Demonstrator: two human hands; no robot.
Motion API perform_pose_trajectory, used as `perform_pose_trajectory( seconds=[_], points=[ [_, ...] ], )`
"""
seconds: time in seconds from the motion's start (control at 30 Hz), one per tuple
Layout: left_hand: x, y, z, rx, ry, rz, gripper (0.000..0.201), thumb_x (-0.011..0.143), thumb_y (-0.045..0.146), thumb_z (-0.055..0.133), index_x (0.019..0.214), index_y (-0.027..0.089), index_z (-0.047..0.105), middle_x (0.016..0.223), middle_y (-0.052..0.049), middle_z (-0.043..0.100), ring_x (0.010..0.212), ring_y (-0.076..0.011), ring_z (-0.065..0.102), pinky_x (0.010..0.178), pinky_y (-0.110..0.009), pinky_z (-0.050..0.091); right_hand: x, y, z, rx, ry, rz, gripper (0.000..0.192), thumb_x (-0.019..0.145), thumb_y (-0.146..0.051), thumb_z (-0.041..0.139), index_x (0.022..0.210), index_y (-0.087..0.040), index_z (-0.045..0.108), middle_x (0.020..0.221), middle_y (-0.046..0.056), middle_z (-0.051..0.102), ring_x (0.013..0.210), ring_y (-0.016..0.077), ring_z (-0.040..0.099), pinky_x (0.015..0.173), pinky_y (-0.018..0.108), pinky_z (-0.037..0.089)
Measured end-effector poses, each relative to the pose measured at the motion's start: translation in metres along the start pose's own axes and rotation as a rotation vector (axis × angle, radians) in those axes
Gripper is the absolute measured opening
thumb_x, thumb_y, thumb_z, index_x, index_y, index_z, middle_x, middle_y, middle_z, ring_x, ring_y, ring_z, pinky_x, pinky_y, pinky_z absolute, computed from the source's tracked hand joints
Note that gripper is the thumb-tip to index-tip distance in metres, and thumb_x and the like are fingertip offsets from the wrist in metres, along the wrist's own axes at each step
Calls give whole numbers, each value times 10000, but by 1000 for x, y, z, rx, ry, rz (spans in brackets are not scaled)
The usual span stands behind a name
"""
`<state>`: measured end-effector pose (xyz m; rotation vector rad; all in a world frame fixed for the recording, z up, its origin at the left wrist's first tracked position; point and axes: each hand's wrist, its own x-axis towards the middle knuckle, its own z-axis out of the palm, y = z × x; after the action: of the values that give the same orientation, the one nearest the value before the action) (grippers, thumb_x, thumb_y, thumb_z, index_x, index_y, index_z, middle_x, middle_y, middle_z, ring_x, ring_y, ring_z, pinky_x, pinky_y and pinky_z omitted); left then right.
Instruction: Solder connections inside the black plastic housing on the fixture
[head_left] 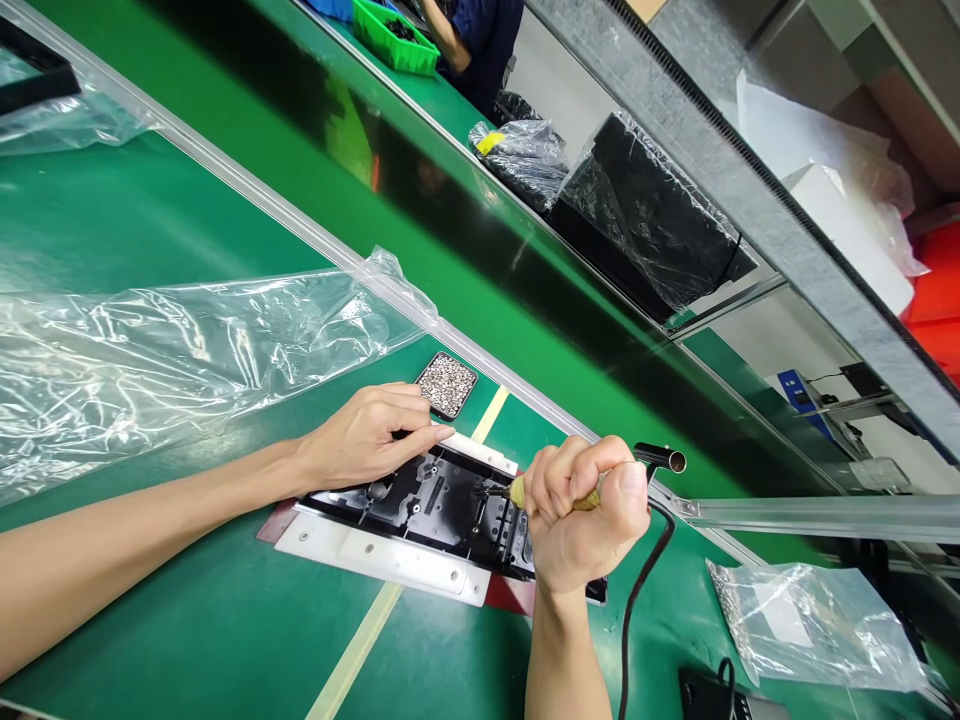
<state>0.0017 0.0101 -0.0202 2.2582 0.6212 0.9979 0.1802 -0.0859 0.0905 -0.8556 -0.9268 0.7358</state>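
My right hand is closed around the yellowish handle of a soldering iron, whose dark cord hangs down to the right. Its tip meets the inside of a black plastic panel. White blocks flank this panel along both long sides. My left hand lies over the panel's upper left edge, fingers curled together and thumb reaching toward the far white block; whatever its fingertips hold is hidden. Just beyond them sits a small black tray full of tiny metal inserts.
A clear plastic bag spreads over the left of the green table. A metal tube stands beside my right hand. At lower right lie a bag of small metal parts and a black device. A co-worker is across the line.
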Motion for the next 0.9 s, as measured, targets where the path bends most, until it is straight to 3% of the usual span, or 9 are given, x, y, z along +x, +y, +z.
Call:
perform_pose_trajectory(
  seconds=[0.9],
  points=[
    [1,1,0,0,11,12,472,1094,295,551,645,159,605,619,-11,527,652,-151,455,677,-349,350,0,0,1,-21,-3,-15,502,1005,-420,523,598,-176,361,462,-72,254,369,55,228,352,153,286]
  ],
)
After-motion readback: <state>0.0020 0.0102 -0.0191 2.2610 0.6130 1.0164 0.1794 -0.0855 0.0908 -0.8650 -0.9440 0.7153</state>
